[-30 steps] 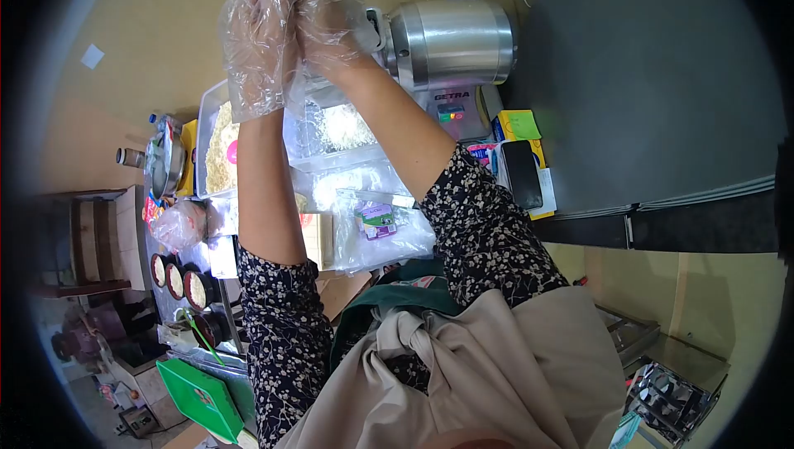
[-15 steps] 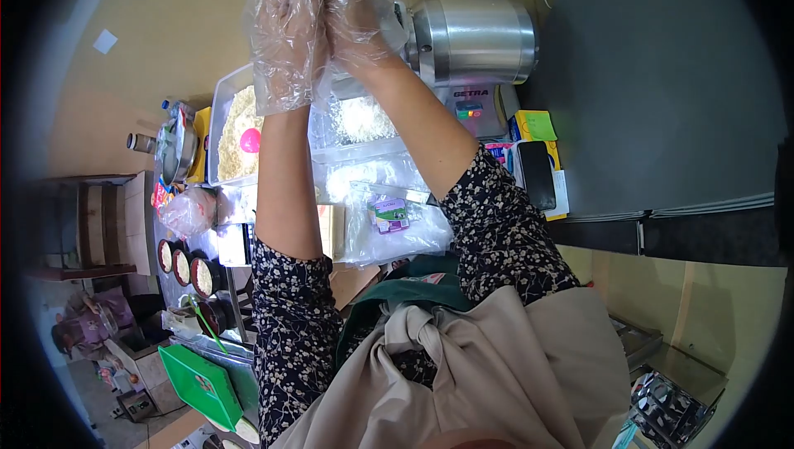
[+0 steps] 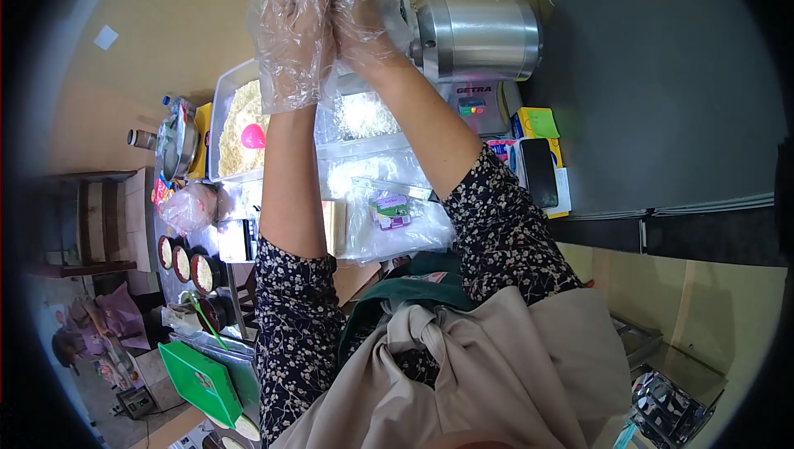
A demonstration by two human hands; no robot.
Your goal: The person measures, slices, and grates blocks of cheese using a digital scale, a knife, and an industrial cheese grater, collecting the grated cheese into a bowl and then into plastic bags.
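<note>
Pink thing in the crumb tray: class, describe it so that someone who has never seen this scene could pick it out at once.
Find the big steel machine at the top. Left of it, behind the raised arms, lies a long tray of pale crumbs. The pink thing rests on those crumbs, the only bright pink, rounded spot among pale food and clear plastic.

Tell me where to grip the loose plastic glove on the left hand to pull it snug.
Probably the cuff of the plastic glove on the left hand: it flares loose off the forearm there, while at the palm the film is pressed against the right hand. Come in from the wrist's outer side, pinching the free edge.
</note>
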